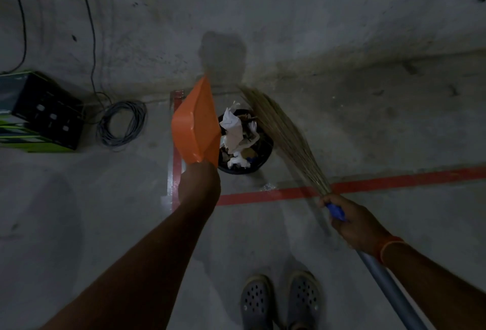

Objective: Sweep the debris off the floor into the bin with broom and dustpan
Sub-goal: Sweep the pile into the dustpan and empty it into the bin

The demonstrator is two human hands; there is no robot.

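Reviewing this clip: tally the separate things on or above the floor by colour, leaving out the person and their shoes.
Orange: 1, dustpan
Black: 2, bin, crate
Grey: 1, cable coil
Straw with blue grip: 1, broom
Total: 5

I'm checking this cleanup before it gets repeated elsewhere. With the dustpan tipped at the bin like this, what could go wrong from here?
1. The bin is heaped with crumpled paper above its rim, so anything more tipped in may slide off onto the floor.
2. The dustpan, held by the left hand, sits left of the bin rather than squarely over it; debris could miss.
3. The broom, gripped by the right hand, hangs close to the pile and might knock paper out.
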